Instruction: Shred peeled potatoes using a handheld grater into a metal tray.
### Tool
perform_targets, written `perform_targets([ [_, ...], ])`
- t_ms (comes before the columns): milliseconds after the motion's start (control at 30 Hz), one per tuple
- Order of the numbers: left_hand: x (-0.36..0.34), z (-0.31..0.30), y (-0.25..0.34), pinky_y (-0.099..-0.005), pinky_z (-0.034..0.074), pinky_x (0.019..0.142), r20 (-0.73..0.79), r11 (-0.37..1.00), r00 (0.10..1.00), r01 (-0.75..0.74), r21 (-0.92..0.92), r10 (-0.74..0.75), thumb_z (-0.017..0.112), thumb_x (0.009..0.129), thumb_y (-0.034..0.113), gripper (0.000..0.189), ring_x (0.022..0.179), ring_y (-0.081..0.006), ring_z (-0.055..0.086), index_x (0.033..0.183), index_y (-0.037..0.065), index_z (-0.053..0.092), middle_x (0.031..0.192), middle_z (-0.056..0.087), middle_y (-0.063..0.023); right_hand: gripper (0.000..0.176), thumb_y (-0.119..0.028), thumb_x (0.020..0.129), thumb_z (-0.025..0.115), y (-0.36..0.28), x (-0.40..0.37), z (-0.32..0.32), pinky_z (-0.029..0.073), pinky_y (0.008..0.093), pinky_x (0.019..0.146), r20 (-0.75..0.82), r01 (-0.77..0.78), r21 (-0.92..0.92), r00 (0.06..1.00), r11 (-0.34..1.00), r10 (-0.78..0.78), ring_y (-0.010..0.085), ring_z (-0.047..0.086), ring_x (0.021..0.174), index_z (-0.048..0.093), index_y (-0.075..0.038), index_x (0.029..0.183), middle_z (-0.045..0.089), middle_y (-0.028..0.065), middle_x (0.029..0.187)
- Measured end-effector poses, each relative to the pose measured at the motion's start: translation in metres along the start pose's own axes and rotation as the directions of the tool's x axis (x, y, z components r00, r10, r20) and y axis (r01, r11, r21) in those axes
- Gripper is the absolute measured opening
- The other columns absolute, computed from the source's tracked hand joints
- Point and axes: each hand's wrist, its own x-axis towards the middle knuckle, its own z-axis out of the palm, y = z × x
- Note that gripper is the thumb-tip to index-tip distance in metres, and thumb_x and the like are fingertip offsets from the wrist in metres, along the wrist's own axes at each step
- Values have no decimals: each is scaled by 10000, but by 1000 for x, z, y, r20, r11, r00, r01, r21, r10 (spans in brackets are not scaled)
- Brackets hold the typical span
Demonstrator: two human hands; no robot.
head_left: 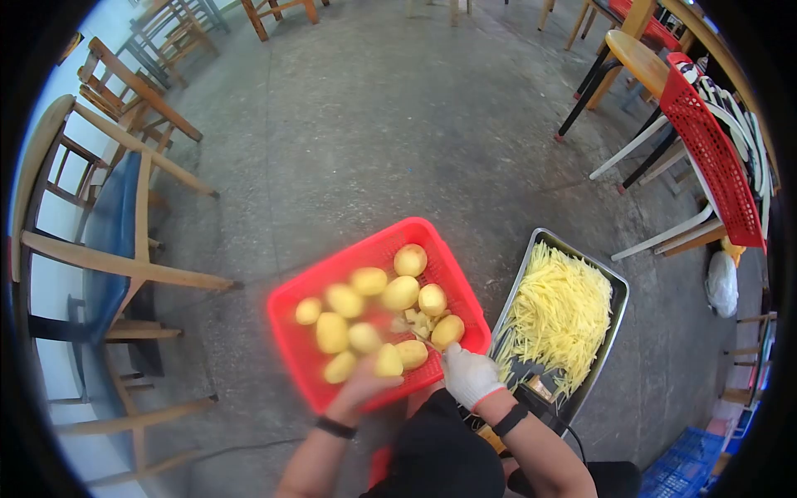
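A red plastic basket (286,344) holds several peeled yellow potatoes (332,334) and a small heap of peelings (408,323). At its near edge, my bare left hand (363,387) has its fingers closed round a potato (388,360). My right hand (471,375), in a white knit glove, is closed at the basket's right corner. A thin tool (427,341) reaches from its fingers toward the peelings; I cannot tell its kind. To the right, a metal tray (621,292) is heaped with shredded potato (563,307).
Wooden chairs (137,267) stand along the left. On the right are a stool (638,60), a tilted red basket (712,149), a plastic bag (721,285) and a blue crate (685,466). A dark cable (249,446) runs over the grey floor (374,124).
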Motion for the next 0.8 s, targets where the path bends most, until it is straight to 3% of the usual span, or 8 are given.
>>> perform_targets([
  [33,2,1,-2,-292,488,675,-98,964,989,-80,255,109,757,670,93,495,783,-162,580,1089,17,506,903,587,-57,217,-213,910,432,-4,-3,-4,510,505,644,-17,40,23,999,999,-39,388,656,718,518,-15,929,652,198,799],
  [167,2,3,-6,-342,489,785,-171,881,978,-29,472,123,763,639,87,543,858,-227,591,1103,-1,495,917,594,-95,212,-219,910,414,-12,-14,6,510,505,625,16,180,-49,984,982,-179,366,658,698,509,-30,932,649,183,783],
  [233,5,2,-12,-342,489,770,-222,807,936,-98,582,274,775,613,87,561,854,-228,591,1088,-6,490,910,594,-120,197,-204,894,432,-12,-14,4,514,507,639,29,179,-49,984,983,-178,361,665,721,525,-32,915,653,190,791],
  [367,2,-2,-10,-360,487,776,-214,794,959,-19,608,186,773,622,98,538,857,-245,589,1066,-7,488,899,591,-121,231,-165,863,464,19,3,13,497,509,735,117,-61,-24,991,998,63,416,653,832,532,28,969,654,259,849],
  [467,4,-11,-34,-322,492,659,-212,779,915,-152,608,343,762,664,111,477,776,-207,599,1051,19,499,875,593,-88,245,-178,866,470,19,0,5,496,507,748,121,-153,38,982,988,147,416,651,850,516,30,987,650,268,847],
  [533,6,-17,-37,-242,449,543,-96,968,989,131,214,-112,732,738,170,400,681,-134,593,1057,54,520,841,592,-38,269,-237,894,474,17,3,-1,498,498,712,73,-171,73,983,983,166,409,646,780,497,27,936,634,265,783],
  [667,-3,-4,-32,-184,401,485,-216,952,929,276,-134,-300,697,795,233,341,622,-85,584,1055,81,536,814,599,-1,250,-187,867,463,14,23,2,498,500,747,160,-200,87,970,976,184,393,653,865,534,6,1010,653,256,892],
  [800,-1,-5,-46,-206,435,488,-268,886,892,244,-394,-364,668,831,267,323,634,-119,608,1061,86,533,835,613,-23,243,-223,876,471,-2,52,16,502,476,721,146,4,-32,989,999,0,372,652,838,592,-31,963,660,222,884],
])
